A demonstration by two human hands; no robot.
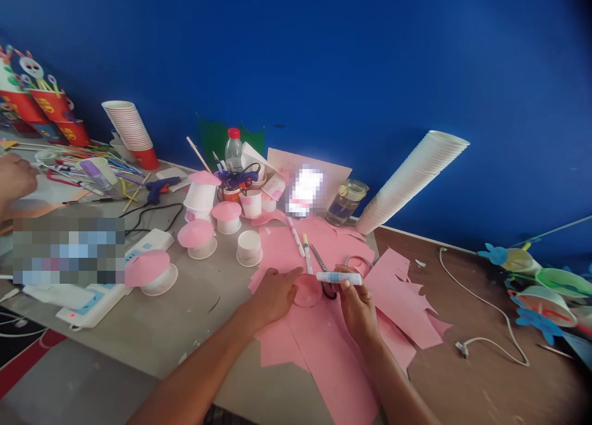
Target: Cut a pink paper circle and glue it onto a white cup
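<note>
Jagged pink paper sheets (333, 363) near; left hand (272, 292) palm-down on them, fingers loosely extended; right hand (357, 305) pinching white-blue cylindrical tube (340, 279). Far right: tilted column, nested white paper cups (411, 181).

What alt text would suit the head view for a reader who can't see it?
A person's right hand holds a white tube over pink paper sheets while the left hand rests on them. Small white cups, several capped with pink discs, stand to the left; a tall stack of white cups rises before a blue wall.
</note>
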